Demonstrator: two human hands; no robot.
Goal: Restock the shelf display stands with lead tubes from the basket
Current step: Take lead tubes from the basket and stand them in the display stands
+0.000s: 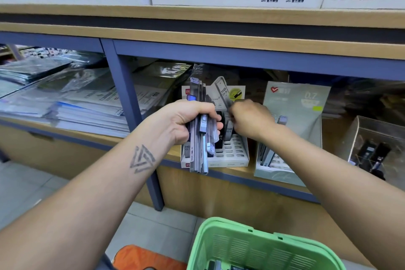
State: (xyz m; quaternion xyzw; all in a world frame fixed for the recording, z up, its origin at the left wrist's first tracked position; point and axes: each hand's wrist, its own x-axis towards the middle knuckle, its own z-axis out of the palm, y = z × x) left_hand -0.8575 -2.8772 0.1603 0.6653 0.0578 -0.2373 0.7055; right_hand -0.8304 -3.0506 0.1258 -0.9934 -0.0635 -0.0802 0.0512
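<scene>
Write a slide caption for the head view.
Left hand grips a bundle of grey lead tubes; right hand pinches one above the white slotted display stand.

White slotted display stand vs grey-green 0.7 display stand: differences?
The white slotted display stand sits left, its backing card showing an HB 0.5 tube; the grey-green 0.7 display stand sits right, its backing card taller. White's front slots look mostly empty; grey-green's contents are partly hidden. Both hold lead tubes on one shelf.

Display stand (pixel 232 155) on shelf (pixel 241 178), basket (pixel 258 245) below in front
</scene>
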